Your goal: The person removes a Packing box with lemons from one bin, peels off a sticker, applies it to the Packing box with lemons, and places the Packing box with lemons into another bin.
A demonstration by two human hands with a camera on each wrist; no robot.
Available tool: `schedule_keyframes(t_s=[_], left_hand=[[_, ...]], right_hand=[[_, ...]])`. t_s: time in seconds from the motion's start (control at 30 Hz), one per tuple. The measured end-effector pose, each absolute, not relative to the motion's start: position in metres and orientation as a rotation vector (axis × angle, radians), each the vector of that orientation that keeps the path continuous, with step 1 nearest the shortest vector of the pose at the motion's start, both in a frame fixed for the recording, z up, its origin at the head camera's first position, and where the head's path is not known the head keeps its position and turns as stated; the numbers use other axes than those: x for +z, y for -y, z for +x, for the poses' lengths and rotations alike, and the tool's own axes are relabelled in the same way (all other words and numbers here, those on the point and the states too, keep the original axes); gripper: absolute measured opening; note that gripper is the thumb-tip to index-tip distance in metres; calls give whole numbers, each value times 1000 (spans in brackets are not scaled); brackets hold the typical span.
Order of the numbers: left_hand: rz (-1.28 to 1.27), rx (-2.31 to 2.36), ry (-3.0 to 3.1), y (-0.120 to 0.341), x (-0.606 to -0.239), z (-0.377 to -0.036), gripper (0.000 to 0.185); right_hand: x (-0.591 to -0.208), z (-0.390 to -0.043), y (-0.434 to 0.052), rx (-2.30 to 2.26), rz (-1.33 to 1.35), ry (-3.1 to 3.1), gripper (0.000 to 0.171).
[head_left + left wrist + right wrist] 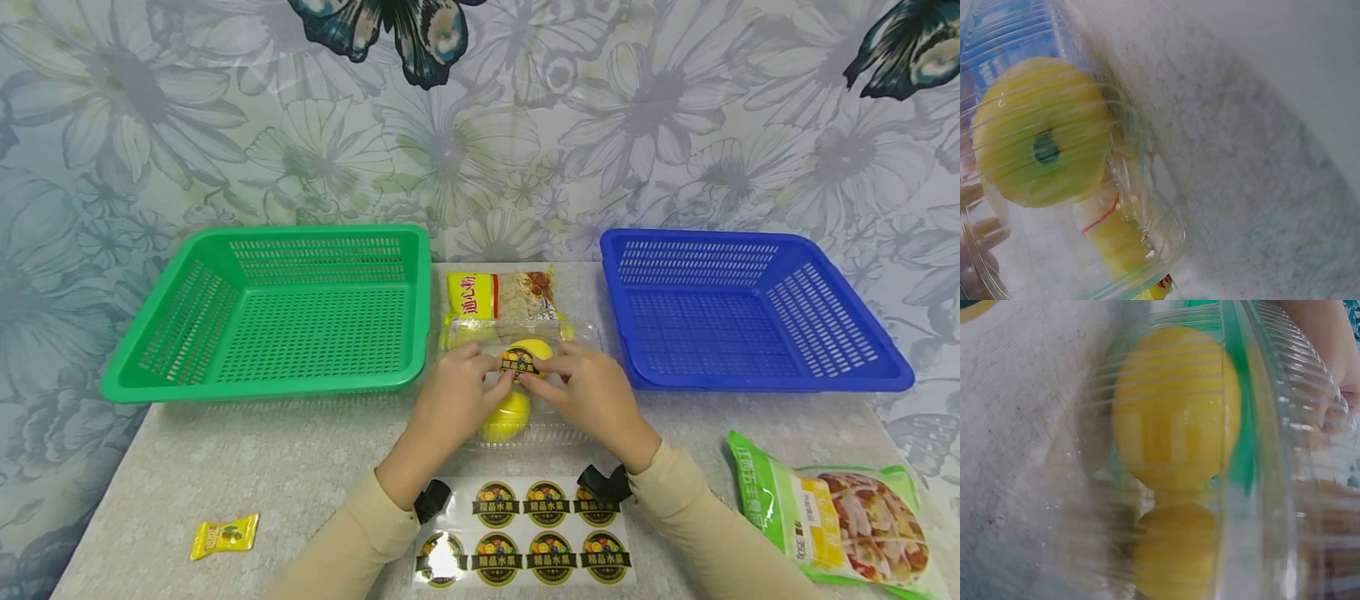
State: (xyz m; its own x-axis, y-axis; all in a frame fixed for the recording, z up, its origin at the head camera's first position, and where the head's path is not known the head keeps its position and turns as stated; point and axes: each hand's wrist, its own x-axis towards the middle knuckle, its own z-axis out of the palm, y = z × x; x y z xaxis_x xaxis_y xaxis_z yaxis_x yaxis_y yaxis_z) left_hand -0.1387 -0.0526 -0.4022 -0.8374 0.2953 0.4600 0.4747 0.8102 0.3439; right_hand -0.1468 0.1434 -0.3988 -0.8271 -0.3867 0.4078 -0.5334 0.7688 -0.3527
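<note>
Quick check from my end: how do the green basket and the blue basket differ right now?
The green basket sits on the left of the table; the blue basket sits on the right. They differ in colour. The green basket's near rim hangs level with the left hand, while the blue basket's near rim lies beside the right hand. Both are slotted plastic baskets with nothing inside.

A grey speckled table [225, 467] carried a green basket [277, 312] toward its back left and a blue basket [742, 308] toward its back right. Between them lay a pasta packet [504, 295] and a clear fruit box [525, 417]. Along the front edge lay a yellow candy [224, 534], a sticker sheet [525, 533] and a green snack bag [840, 517].
</note>
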Motion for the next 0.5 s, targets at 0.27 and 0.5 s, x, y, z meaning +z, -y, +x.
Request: schedule_keyframes(t_s=[0.27, 0.5], left_hand=[[-554, -665, 2606, 53, -403, -138, 13], [-524, -730, 2592, 53, -403, -137, 11]], right_hand=[[-399, -146, -145, 745, 691, 2628, 18], [-399, -144, -145, 777, 663, 2613, 11]])
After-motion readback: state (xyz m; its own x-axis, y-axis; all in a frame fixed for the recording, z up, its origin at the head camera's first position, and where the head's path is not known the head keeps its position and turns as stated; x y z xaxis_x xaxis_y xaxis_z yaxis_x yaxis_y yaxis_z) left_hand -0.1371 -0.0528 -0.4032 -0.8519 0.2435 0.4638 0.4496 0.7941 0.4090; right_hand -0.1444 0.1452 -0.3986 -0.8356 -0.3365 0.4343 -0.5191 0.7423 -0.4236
